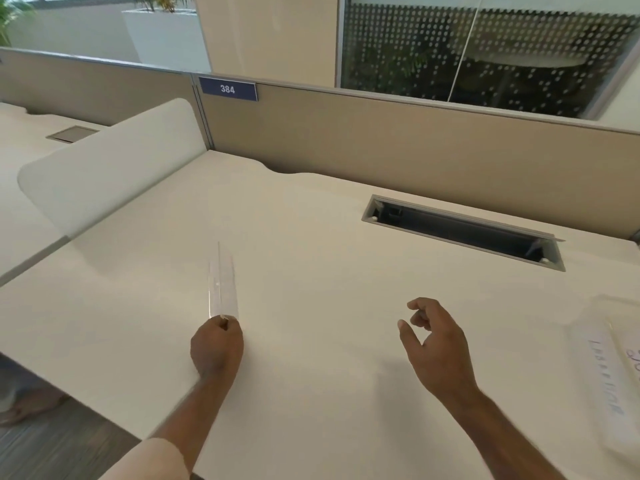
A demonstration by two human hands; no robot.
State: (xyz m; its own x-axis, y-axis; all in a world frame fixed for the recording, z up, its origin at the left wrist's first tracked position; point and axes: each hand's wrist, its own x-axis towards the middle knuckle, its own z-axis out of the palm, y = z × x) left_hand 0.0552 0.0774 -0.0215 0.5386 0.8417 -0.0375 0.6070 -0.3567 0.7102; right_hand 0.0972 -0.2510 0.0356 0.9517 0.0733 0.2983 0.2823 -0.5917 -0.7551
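One wide-angle camera, worn on the person's head, looks forward and down across a pale surface at close range. The left hand and right hand sit low in the frame, forearms entering from the bottom edge. The view faces a tan partition spanning the upper half, with a glass wall at upper right.

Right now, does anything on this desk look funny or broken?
The cable hatch in the desk stands open, showing its dark inside, while the neighbouring desk's hatch lies shut. Nothing looks spilled or broken.
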